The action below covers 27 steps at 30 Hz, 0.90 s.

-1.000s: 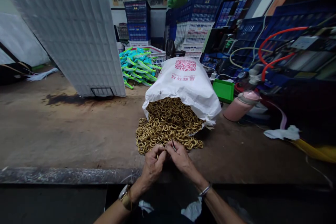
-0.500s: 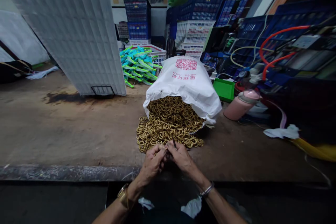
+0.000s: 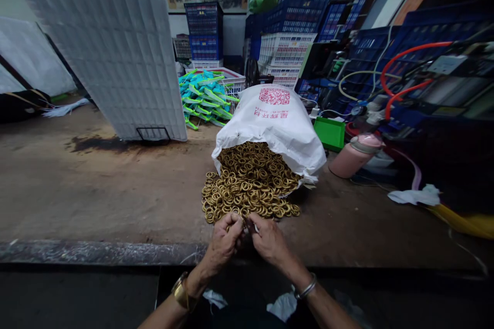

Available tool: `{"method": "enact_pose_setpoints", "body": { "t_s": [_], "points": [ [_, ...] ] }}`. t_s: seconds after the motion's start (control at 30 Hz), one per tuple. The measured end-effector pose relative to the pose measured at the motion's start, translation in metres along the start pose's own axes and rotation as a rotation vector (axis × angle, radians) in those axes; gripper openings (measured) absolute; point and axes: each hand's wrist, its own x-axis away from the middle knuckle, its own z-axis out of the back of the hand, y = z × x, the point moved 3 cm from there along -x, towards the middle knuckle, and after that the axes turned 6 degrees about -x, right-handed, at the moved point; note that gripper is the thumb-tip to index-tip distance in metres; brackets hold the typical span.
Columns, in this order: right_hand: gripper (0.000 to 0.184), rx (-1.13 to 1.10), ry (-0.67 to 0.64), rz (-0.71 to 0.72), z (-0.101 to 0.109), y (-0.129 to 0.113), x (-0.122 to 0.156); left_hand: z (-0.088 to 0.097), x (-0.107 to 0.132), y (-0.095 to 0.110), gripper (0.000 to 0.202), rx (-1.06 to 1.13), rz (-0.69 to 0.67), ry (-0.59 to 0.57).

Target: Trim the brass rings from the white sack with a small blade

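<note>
My left hand [image 3: 226, 236] is closed in a pinch, with a brass-coloured ring [image 3: 243, 219] at its fingertips. Close beside it, my right hand [image 3: 269, 236] is closed around a thin dark tool [image 3: 255, 227], mostly hidden by the fingers. Both hands are above the table's front edge, fingertips almost meeting. Just beyond them lies a heap of brass-coloured rings [image 3: 247, 190], spilling from the mouth of a white woven sack [image 3: 278, 118] that rests on its side with red print on top.
A tall white ribbed panel [image 3: 116, 56] stands at left on the wooden table [image 3: 96, 195]. Behind are green and blue plastic pieces [image 3: 206, 97] and stacked crates [image 3: 204, 33]. On the right are a green tray [image 3: 329, 133], a pink bottle [image 3: 355, 157] and red hoses [image 3: 401, 61].
My right hand has turned and drawn slightly to the right, and the dark tool no longer sticks up above its fingers. My left hand keeps nearly the same place. The view has shifted slightly.
</note>
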Motion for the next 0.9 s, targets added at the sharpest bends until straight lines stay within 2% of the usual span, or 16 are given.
{"method": "enact_pose_setpoints", "body": {
  "t_s": [0.13, 0.27, 0.33, 0.43, 0.53, 0.63, 0.73, 0.9],
  "points": [
    [0.031, 0.148, -0.057, 0.018, -0.003, -0.001, 0.003, 0.002, 0.0, 0.0, 0.03, -0.055, -0.065, 0.009],
    [0.032, 0.25, -0.093, -0.021, -0.004, 0.001, 0.001, 0.004, 0.003, 0.002, 0.027, -0.145, -0.126, 0.048],
    [0.031, 0.302, -0.083, -0.084, -0.002, 0.008, 0.0, 0.003, 0.008, 0.002, 0.027, -0.141, -0.091, 0.024],
    [0.029, 0.332, -0.003, -0.188, 0.004, 0.021, -0.002, 0.003, 0.017, -0.001, 0.027, -0.032, 0.054, -0.046],
    [0.03, 0.275, 0.074, -0.167, 0.004, 0.03, -0.001, 0.007, 0.022, -0.004, 0.028, 0.17, 0.141, -0.048],
    [0.024, 0.207, 0.074, -0.092, -0.004, 0.028, 0.003, 0.015, 0.021, -0.006, 0.03, 0.32, 0.172, 0.008],
    [0.02, 0.182, 0.062, -0.049, -0.015, 0.022, 0.006, 0.023, 0.021, -0.009, 0.028, 0.362, 0.188, 0.038],
    [0.016, 0.243, 0.032, -0.073, -0.029, 0.011, 0.002, 0.032, 0.023, -0.012, 0.023, 0.429, 0.193, 0.053]
  ]
}}
